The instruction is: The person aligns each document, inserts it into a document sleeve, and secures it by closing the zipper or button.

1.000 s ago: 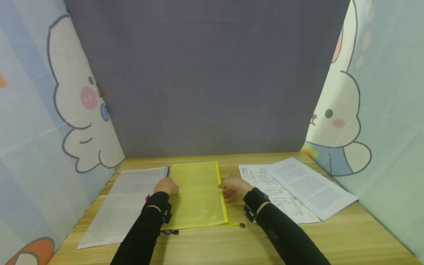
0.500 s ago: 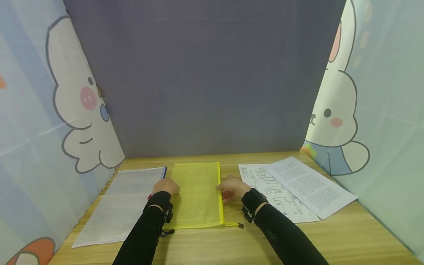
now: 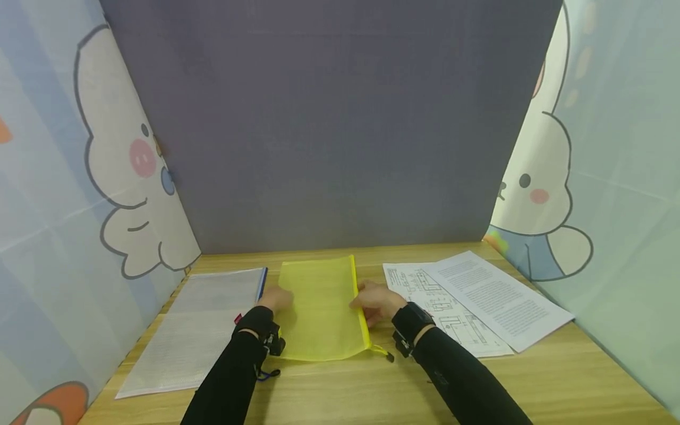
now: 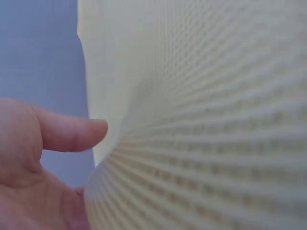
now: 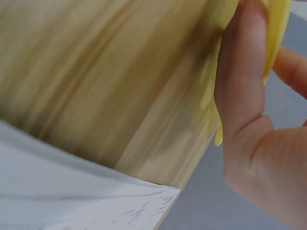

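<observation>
A yellow mesh zip pouch [image 3: 321, 310] is in the middle of the wooden table, its near edge bowed up slightly. My left hand [image 3: 276, 299] holds its left edge; in the left wrist view the ribbed mesh [image 4: 216, 110] fills most of the picture, with the thumb [image 4: 76, 133] at the edge and the other fingers mostly hidden. On the right side, my right hand [image 3: 377, 300] pinches the bright yellow zip edge [image 3: 355, 283]. In the right wrist view that edge passes between thumb and fingers [image 5: 244, 72]. A short pull cord [image 3: 380, 350] hangs from its near corner.
A whitish mesh pouch [image 3: 196, 330] with a blue zip edge lies at left, partly under my left forearm. Printed sheets, one with drawings [image 3: 451, 319] and one with text [image 3: 494, 298], overlap at right. A grey panel [image 3: 340, 130] stands behind the table.
The yellow pouch's right edge has tilted and risen, and its near edge now curves up. Both hands have stayed at its sides, the left shifting slightly to the right.
</observation>
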Tool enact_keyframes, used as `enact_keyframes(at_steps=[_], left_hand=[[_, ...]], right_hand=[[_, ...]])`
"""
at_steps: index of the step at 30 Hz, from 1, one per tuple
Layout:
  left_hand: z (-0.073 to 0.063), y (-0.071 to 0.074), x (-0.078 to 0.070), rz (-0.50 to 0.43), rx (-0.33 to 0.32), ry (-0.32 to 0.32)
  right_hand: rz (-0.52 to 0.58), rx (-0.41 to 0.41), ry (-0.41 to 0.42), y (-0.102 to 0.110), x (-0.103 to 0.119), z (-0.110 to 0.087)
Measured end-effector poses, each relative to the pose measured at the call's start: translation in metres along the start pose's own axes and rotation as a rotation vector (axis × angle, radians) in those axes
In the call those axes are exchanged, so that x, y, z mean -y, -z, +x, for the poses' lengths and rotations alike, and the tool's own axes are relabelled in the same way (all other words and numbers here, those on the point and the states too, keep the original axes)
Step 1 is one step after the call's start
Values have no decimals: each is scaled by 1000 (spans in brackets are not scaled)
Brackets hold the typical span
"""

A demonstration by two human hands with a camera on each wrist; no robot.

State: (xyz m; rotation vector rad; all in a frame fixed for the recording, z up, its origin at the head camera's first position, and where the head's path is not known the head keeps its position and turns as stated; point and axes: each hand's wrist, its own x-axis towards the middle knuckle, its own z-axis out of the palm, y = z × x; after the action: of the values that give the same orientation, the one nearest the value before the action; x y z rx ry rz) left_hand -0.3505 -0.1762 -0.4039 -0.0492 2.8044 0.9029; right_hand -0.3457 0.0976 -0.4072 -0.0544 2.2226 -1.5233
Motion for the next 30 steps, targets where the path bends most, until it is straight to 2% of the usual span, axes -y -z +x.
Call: enact_keyframes(at_steps=[5,11,12,19,23,26,30], left_hand=[[6,-7,-11,-111,16,-55],[-1,-13,-24,-349,56,-28],[-1,-14,-25,-361,60,-26],[-6,-30,-32,-364,104,-69],[-9,-32,-39,-344,125,-83],[-9,-34,-40,-271,124,-93],[-14,-35,-39,-219,115,-84]], right_hand=[[151,115,35,6,-1,-3],[248,204,87,16,-9,-8],[247,211,95,18,-11,-9],[131,140,98,33,-20,-17],[105,140,89,43,-22,-24],[79,124,73,48,-27,-30],[-20,93,61,51,-33,-39]])
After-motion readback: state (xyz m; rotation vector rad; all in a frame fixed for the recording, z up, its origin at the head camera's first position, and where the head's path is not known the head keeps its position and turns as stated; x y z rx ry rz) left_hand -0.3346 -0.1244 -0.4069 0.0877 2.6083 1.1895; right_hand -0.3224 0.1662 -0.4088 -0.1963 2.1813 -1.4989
